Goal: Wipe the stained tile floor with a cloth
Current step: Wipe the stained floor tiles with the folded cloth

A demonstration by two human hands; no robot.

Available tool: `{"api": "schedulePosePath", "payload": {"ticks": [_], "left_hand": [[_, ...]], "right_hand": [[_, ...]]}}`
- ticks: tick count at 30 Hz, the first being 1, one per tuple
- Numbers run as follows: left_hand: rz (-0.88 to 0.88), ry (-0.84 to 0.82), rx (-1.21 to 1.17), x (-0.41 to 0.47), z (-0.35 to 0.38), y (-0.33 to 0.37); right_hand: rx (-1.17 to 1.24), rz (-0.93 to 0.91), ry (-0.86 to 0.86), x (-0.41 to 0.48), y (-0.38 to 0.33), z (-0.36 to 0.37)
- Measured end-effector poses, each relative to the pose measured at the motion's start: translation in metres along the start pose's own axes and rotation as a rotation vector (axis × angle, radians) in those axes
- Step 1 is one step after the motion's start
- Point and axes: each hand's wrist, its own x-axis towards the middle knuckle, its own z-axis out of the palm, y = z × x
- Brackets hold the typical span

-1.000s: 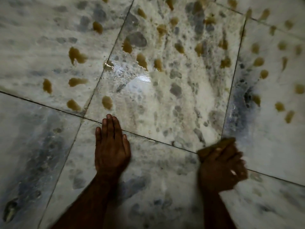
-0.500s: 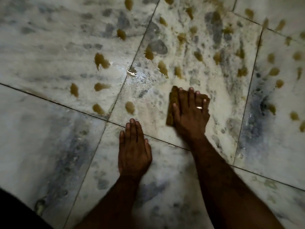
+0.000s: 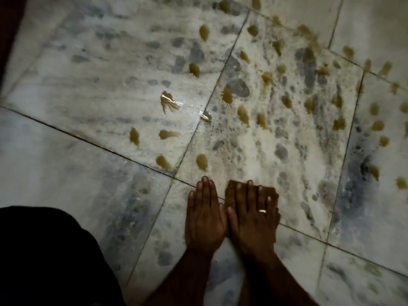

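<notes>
**Floor wiping in its early part: cloth under the right hand, most stains not yet reached**

The floor [image 3: 66, 168] is showing pale marbled tiles. Brownish-yellow stains [image 3: 202, 161] are lying across it in many separate blobs. They are crowding the far half of the middle tile, dotting the near-right corner of the far-left tile, and running along the left edge of the right tile. The near part of the middle tile, just beyond the hands, is carrying only a faint brownish smear and no blobs, so it is probably the one patch already wiped. By this reading most of the task is left to do, and the closest blobs are waiting just beyond the fingertips.

The cloth [image 3: 230, 194] is lying flat at the near-left corner of the middle tile, on the grout line [image 3: 298, 234] along that tile's near edge. The right hand [image 3: 254, 219], wearing a ring [image 3: 262, 210], is pressing down on it with fingers straight and slightly spread. The hand is covering most of the cloth rather than gripping it.

The left hand [image 3: 204, 215] is lying palm-down on the bare floor just beside the right, fingers straight and together. It is holding nothing and is apparently bracing the person. A dark garment [image 3: 44, 257] is filling the near-left corner of the view.
</notes>
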Motion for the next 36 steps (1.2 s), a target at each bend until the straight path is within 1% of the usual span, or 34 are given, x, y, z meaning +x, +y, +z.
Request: {"api": "schedulePosePath", "payload": {"ticks": [3,7,12,15,17,19,21,23,26,28,29,30,32,34,36], "left_hand": [[0.032,0.014,0.034,0.005,-0.003,-0.020],[-0.083,0.063,0.112,0.016,-0.014,-0.058],[-0.207,0.124,0.163,0.016,-0.015,-0.081],[-0.261,0.125,0.144,0.019,-0.017,-0.086],[-0.270,0.127,0.135,0.021,-0.019,-0.088],[-0.308,0.148,0.128,0.023,-0.022,-0.095],[-0.359,0.163,0.125,0.025,-0.025,-0.105],[-0.369,0.163,0.125,0.027,-0.027,-0.112],[-0.369,0.188,0.118,0.030,-0.028,-0.117],[-0.412,0.215,0.112,0.033,-0.030,-0.122],[-0.430,0.221,0.113,0.034,-0.031,-0.123],[-0.438,0.220,0.114,0.035,-0.032,-0.125],[-0.433,0.218,0.105,0.034,-0.033,-0.127],[-0.470,0.232,0.091,0.033,-0.034,-0.134],[-0.554,0.258,0.083,0.032,-0.036,-0.146]], "right_hand": [[-0.021,-0.114,0.047,0.007,-0.010,0.001],[-0.006,-0.255,0.091,0.017,-0.019,0.002],[0.058,-0.477,0.119,0.056,-0.066,-0.007],[0.058,-0.544,0.109,0.095,-0.087,-0.014],[0.037,-0.548,0.084,0.125,-0.083,-0.021],[0.016,-0.489,0.063,0.154,-0.070,-0.031],[0.020,-0.352,0.048,0.177,-0.050,-0.038],[0.042,-0.204,0.035,0.184,-0.024,-0.040],[0.087,-0.004,0.040,0.154,0.007,-0.034],[0.139,0.115,0.040,0.111,0.005,-0.027],[0.146,0.140,0.032,0.087,-0.003,-0.021],[0.131,0.120,0.024,0.064,-0.017,-0.016],[0.090,-0.028,0.005,0.029,-0.054,-0.009],[0.070,-0.281,0.012,0.016,-0.095,-0.006],[0.075,-0.518,0.042,0.028,-0.130,-0.007]]}}
